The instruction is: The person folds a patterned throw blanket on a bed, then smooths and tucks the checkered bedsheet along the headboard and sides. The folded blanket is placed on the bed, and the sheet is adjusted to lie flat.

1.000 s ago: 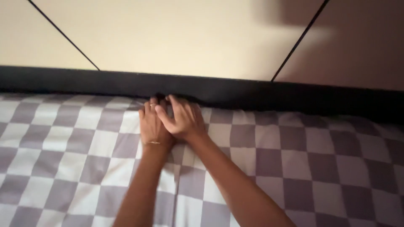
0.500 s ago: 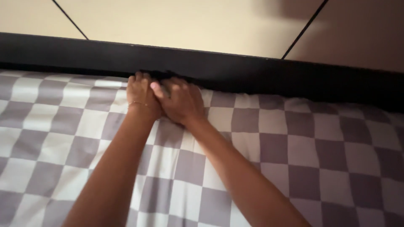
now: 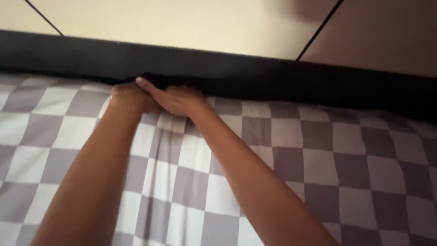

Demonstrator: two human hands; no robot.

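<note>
So we've got both hands up at the far edge of the bed here, right where the checkered sheet (image 3: 273,150) meets the dark bed frame (image 3: 282,84). Our left hand (image 3: 129,93) is jammed in at that seam with the fingers going down out of sight between the mattress and the frame, so honestly we can't tell whether it's clutching fabric or just pushing flat; only the wrist and the back of the hand show, and it's a bit blurry. Our right hand (image 3: 177,99) is laid over it, crossing toward the left, palm down on the sheet with the fingers stretched out and held together rather than curled, the fingertips reaching just up to the frame's lower edge. It looks more like pressing than pinching, nothing is visibly held between the fingers. The sheet itself is grey and white squares, spread over the whole mattress, and there's a run of wrinkles bunched up right below the hands, between our two forearms, while the stretch off to the right lies pretty smooth. Behind the frame there's a cream tiled floor (image 3: 182,23) with dark grout lines, and the upper right corner is in shadow.
</note>
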